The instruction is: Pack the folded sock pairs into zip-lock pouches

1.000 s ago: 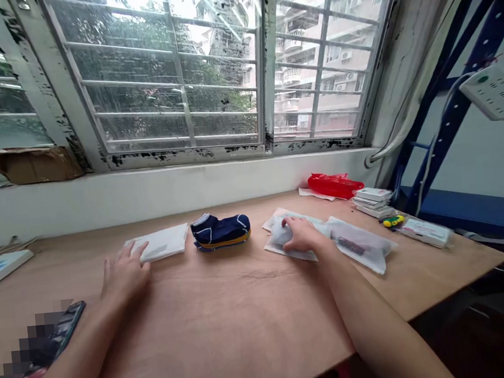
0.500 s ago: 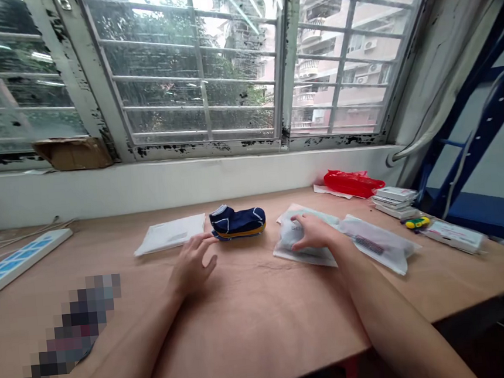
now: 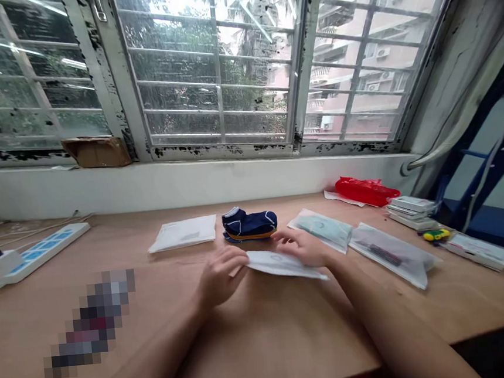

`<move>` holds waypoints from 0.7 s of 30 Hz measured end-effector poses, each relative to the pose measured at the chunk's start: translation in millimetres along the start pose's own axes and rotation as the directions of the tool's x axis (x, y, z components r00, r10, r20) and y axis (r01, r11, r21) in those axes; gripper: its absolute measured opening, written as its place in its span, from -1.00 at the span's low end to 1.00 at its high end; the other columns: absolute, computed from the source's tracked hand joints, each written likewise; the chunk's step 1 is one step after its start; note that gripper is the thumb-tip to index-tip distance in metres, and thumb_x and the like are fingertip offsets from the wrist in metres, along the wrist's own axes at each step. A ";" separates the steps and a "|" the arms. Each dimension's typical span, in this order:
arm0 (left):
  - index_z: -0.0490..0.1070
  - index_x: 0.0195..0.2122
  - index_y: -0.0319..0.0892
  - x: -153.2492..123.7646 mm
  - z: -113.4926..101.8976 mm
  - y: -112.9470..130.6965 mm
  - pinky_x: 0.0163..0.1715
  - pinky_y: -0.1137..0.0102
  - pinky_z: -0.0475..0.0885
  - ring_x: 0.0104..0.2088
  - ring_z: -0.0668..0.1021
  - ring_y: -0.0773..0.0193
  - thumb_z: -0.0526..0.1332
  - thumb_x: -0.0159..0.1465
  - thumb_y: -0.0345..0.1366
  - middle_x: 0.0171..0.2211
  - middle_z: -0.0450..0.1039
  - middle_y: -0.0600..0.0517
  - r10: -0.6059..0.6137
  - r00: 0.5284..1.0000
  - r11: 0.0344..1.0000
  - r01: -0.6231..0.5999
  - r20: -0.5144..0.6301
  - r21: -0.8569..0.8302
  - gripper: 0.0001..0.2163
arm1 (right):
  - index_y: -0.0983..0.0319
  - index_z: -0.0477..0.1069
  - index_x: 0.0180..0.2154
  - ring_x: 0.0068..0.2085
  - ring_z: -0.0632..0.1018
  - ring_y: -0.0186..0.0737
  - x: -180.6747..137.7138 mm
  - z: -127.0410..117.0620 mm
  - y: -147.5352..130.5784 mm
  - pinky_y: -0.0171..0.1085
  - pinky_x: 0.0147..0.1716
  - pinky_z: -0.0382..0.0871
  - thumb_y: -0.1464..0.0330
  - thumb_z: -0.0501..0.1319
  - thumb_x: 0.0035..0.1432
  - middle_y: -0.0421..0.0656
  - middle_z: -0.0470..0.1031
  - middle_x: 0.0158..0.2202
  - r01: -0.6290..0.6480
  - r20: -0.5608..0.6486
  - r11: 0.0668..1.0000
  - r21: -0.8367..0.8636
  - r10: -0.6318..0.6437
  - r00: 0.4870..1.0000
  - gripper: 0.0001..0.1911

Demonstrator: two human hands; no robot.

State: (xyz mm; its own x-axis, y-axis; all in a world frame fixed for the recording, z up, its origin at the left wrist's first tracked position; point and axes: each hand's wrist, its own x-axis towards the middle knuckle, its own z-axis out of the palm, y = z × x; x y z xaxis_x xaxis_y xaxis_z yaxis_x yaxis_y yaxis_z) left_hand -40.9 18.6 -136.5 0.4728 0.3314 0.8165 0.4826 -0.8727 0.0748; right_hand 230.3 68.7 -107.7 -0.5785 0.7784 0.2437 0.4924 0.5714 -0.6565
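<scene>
Both hands hold a flat translucent plastic packet (image 3: 280, 264) just above the wooden table (image 3: 256, 335). My left hand (image 3: 218, 277) pinches its left end with curled fingers. My right hand (image 3: 303, 248) grips its far edge, fingers closed over it. Just behind the packet lies a folded pair of navy socks (image 3: 250, 223) with white and yellow trim. A flat white packet (image 3: 184, 233) lies to the left of the socks.
Two more plastic packets (image 3: 326, 229) (image 3: 392, 253) lie to the right, then a red bag (image 3: 367, 189), stacked small boxes (image 3: 410, 207) and a yellow-green object (image 3: 435, 235). A white power strip (image 3: 37, 253) sits far left. A blurred dark object (image 3: 89, 324) lies near the front left. Barred window behind.
My right hand has lifted a packet off the right-hand pile and brought it to the middle. My left hand moved right from the white packet and took hold of its left end.
</scene>
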 end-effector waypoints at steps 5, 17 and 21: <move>0.46 -0.29 -0.15 -1.2 -17.8 -17.5 -0.38 0.42 0.42 -0.34 0.53 0.30 0.21 0.28 -0.42 -0.32 0.52 0.01 -0.281 0.934 0.959 0.278 -0.222 -0.047 -0.94 | 0.19 0.45 0.00 0.07 0.48 -0.05 -3.9 -21.9 11.0 -0.04 0.11 0.30 -0.15 0.01 0.20 -0.03 0.50 0.03 0.217 -0.131 0.908 0.359 -0.182 0.975 -0.36; 0.40 0.01 -0.08 11.2 -18.6 7.5 -0.02 0.18 0.31 -0.11 0.56 0.14 0.26 0.25 -0.36 -0.12 0.59 0.01 0.110 0.993 0.908 -0.084 -0.042 0.411 -0.71 | 0.16 0.55 -0.28 -0.29 0.55 -0.26 6.6 39.6 -22.7 -0.30 -0.29 0.36 0.18 0.05 0.36 -0.16 0.60 -0.26 0.355 -0.140 0.899 -0.257 -0.398 0.907 -0.65; 0.41 -0.03 -0.07 12.5 -3.9 20.4 -0.17 0.27 0.32 -0.27 0.57 0.25 0.16 0.31 -0.45 -0.19 0.61 0.06 0.187 0.982 0.924 -0.180 0.011 0.338 -0.76 | 0.18 0.51 -0.19 -0.21 0.55 -0.22 9.9 55.4 -29.9 -0.26 -0.21 0.37 0.25 -0.03 0.39 -0.12 0.59 -0.16 0.450 -0.022 0.778 -0.440 -0.510 0.860 -0.65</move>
State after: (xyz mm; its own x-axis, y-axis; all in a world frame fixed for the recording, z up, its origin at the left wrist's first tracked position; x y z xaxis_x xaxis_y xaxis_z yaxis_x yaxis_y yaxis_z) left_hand -28.1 3.5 -122.6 0.5630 0.1663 0.8095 0.6099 -0.7446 -0.2713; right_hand 173.8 44.9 -125.2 -0.7341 0.3838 0.5602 0.4086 0.9086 -0.0870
